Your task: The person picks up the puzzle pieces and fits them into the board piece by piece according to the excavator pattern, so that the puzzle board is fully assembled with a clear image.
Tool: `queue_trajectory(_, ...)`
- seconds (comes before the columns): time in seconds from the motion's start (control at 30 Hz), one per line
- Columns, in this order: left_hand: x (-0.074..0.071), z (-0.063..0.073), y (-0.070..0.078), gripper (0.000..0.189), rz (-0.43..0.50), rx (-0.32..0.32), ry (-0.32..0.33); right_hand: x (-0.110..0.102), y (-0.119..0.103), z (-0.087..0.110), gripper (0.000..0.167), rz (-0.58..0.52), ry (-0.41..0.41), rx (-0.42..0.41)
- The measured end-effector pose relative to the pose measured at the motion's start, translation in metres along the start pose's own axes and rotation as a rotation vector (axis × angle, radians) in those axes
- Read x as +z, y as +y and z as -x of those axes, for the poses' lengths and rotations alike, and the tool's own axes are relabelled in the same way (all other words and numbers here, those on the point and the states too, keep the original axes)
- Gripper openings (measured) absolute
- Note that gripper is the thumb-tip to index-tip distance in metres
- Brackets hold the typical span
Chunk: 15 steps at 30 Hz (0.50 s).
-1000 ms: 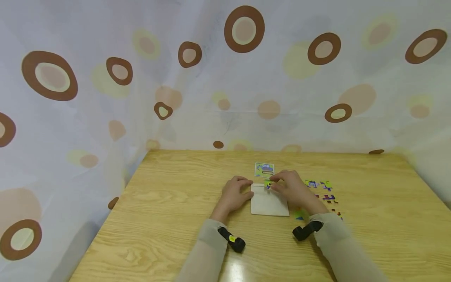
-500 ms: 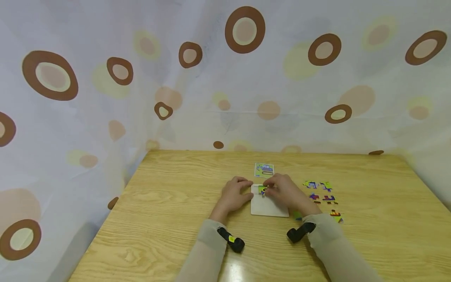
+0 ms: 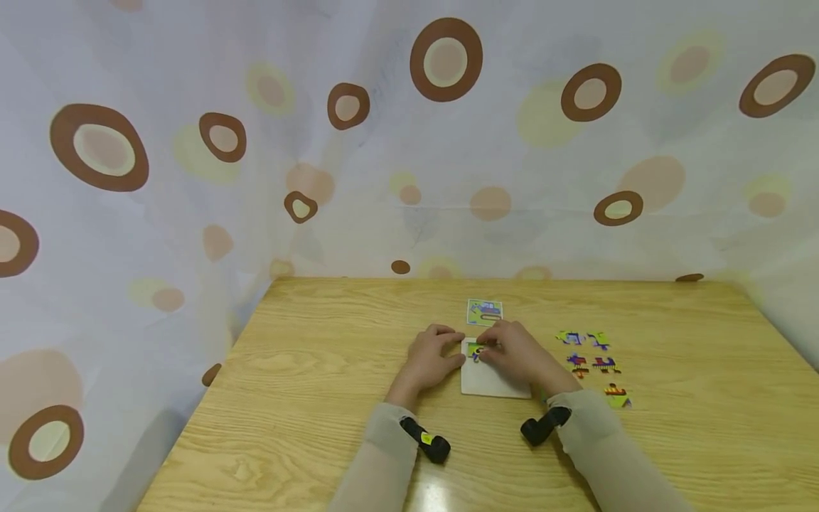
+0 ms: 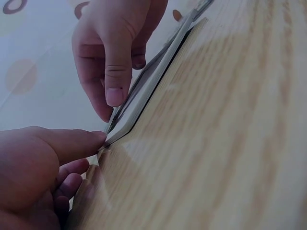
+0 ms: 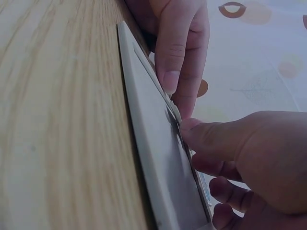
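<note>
A pale square puzzle tray (image 3: 495,384) lies flat in front of me. My left hand (image 3: 431,361) holds its far left corner, with thumb and forefinger at the edge; the left wrist view shows that thumb (image 4: 79,143) right at the tray's corner. With thumb and forefinger, my right hand (image 3: 523,354) pinches a green and yellow puzzle piece (image 3: 473,349) inside the tray's upper left corner. Part of the piece is hidden by the fingers. In the right wrist view the bare tray floor (image 5: 168,158) shows beside the right thumb (image 5: 204,134).
A small picture card (image 3: 484,311) of a colourful vehicle lies just beyond the tray. Several loose puzzle pieces (image 3: 604,364) are spread in rows to the right on the wooden table (image 3: 307,384). A patterned cloth (image 3: 358,156) hangs behind the table.
My right hand has brought the puzzle piece left and down into the tray's upper left corner. The left hand keeps its place at the tray. More loose pieces show at the right.
</note>
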<state>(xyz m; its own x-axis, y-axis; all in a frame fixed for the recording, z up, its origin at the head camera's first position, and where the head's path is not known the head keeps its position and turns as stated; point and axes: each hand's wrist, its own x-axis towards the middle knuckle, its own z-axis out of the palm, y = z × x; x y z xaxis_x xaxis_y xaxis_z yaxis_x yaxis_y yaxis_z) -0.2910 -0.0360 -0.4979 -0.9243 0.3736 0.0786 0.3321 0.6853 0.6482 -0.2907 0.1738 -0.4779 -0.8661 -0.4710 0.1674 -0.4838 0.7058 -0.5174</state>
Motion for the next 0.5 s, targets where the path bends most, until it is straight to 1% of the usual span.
queue_trajectory(0.2,-0.0032,0.0023,0.0022,0.041,-0.021,0.005,-0.003,0.0016,-0.0009,-0.0031,0.020,-0.018,-0.031,0.015)
queue_trajectory(0.5,-0.0023,0.0012,-0.0004,0.041,-0.036,0.019,-0.004,0.0044,-0.0039,-0.0063,0.019,-0.014,-0.022,0.039)
